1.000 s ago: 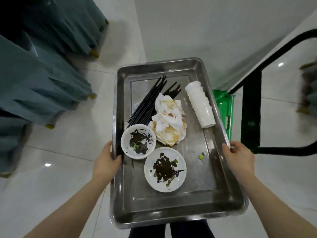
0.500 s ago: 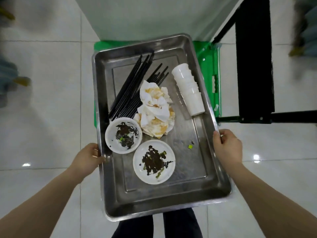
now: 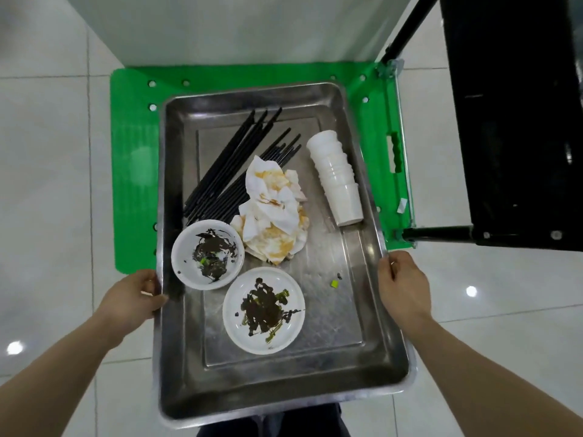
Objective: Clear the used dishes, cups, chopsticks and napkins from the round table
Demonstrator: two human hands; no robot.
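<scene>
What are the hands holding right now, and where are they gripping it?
Both hold the metal tray by its long side rims: the left hand grips the left rim, the right hand the right rim.

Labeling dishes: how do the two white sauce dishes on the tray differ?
The upper-left dish is deeper, bowl-like; the lower dish is shallower and wider. The upper-left dish lies by the chopsticks and napkins; the lower dish lies apart, nearer the person. Both are white, round, upright and smeared with dark sauce and green bits.
</scene>
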